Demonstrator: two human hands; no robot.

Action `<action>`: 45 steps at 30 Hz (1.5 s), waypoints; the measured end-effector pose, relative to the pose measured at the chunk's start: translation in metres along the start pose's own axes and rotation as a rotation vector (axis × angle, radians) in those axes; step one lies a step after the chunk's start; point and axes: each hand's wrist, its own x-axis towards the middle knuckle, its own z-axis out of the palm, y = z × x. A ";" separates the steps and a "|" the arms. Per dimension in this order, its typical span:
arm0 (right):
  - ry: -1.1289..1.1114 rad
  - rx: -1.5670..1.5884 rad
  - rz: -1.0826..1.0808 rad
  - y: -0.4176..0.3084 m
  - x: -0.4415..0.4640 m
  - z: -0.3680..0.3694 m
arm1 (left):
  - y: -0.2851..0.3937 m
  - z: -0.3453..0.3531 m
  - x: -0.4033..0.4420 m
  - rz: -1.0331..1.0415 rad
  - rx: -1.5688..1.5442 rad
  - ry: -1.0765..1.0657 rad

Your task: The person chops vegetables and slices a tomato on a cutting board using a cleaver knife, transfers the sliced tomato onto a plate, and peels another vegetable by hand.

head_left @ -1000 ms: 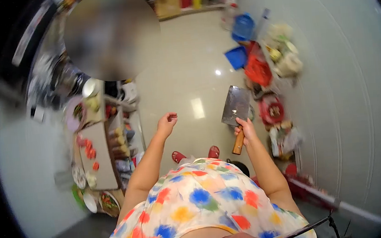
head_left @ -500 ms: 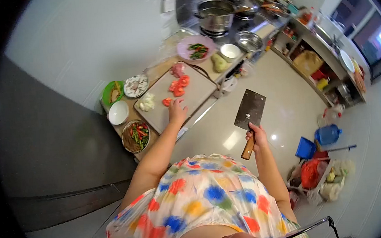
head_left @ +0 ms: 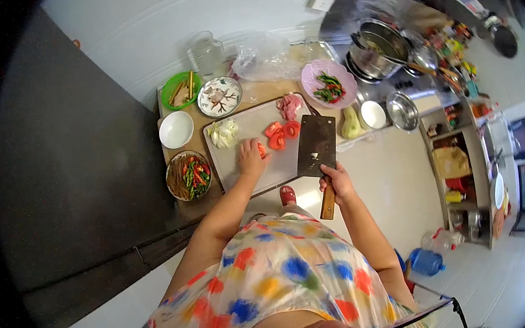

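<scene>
Cleaver [head_left: 316, 148] held by its wooden handle in the right hand [head_left: 337, 183]; the right end of the cutting board [head_left: 277, 167] is partly hidden by the blade. Tomato piece [head_left: 262, 151] on the board, partly covered by the left hand [head_left: 251, 159], fingers bent; whether it is pinched cannot be told. Board shared with white vegetable pieces [head_left: 222, 134], more tomato slices [head_left: 277, 141] and meat [head_left: 289, 106]. Desk [head_left: 261, 91] crowded: board flanked by patterned plate [head_left: 208, 109], white bowl [head_left: 176, 129] and pink plate [head_left: 308, 82].
</scene>
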 end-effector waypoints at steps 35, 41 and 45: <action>-0.257 -1.630 -0.524 0.046 0.096 0.061 | -0.039 -0.016 -0.016 0.159 -0.394 0.108; -0.251 -1.580 -0.475 0.020 0.074 0.075 | -0.047 -0.017 -0.019 0.132 -0.504 0.103; -0.283 -1.641 -0.447 0.022 0.062 0.079 | -0.049 -0.014 -0.019 0.123 -0.509 0.045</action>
